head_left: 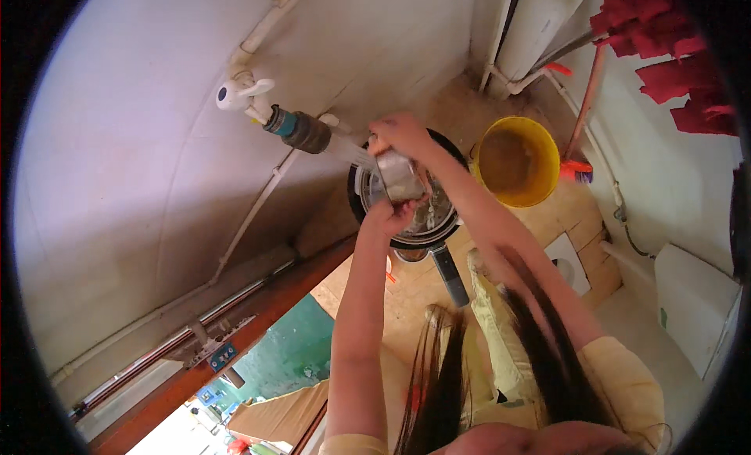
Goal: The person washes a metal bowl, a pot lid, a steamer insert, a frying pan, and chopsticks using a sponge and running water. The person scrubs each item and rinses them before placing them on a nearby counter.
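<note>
A shiny metal container [400,178], its exact kind unclear, is tilted between my two hands under a stream of water. My right hand [402,136] is closed round its far end. On the near end, my left hand [393,218] grips the edge with curled fingers. The water comes from a tap [307,133] with a grey and blue nozzle on the wall at the left. Directly below my hands is a round pan [449,273] with a black rim and a long black handle pointing toward me. My arms and hands hide part of its inside, where wet metal glints.
A yellow bucket [540,198] stands on the tiled floor right of the pan, with a red brush [577,172] beyond it. White pipes [262,201] run along the walls. Dark red cloths [692,79] hang at the upper right. A wooden threshold [258,318] lies at the left.
</note>
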A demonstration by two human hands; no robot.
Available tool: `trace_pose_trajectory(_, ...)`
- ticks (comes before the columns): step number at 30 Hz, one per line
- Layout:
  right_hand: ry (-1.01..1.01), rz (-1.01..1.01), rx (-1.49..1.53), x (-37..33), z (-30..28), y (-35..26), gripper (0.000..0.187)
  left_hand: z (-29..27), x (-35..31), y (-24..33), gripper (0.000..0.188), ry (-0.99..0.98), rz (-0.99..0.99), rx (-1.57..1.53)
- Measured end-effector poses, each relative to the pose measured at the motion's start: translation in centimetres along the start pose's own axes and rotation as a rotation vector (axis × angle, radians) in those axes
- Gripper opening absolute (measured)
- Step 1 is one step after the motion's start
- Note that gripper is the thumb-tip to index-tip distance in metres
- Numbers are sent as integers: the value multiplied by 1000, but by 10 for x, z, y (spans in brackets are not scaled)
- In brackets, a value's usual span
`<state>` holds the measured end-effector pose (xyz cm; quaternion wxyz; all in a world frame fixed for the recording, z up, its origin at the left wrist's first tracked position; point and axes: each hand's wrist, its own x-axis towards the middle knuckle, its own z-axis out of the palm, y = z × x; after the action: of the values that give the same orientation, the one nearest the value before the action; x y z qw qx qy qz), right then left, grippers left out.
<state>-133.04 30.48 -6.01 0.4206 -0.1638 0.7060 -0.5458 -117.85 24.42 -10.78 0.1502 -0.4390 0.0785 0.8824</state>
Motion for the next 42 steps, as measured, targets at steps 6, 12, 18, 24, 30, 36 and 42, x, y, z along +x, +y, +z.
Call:
trace_pose_trajectory(6, -91, 123, 763, -8, 33, 44, 36, -45, 37, 9, 38, -445, 5, -229)
trace_pose_trajectory(12, 440, -614, -312, -48, 66, 45, 39, 40, 4, -7, 34, 177, 373, -55)
trace_pose_trajectory(18, -102, 65, 255, 11, 36, 32, 41, -36, 19, 14, 30, -421, -142, 27)
trace_pose_trajectory(24, 344, -133, 400, -52, 86, 90, 46, 16, 23, 43, 27, 136, 216, 0)
trace_pose_trajectory(30, 519, -749, -44, -52, 96, 26, 36, -54, 70, 46, 43, -34, 1083, 657)
trace_pose_trajectory(36, -36, -162, 435, 26, 34, 8, 27, -26, 15, 41, 30, 195, 212, 192)
trace_pose_trajectory(42, -29, 276, 1211, -14, 65, 44, 38, -5, 37, 37, 27, 352, 762, 5)
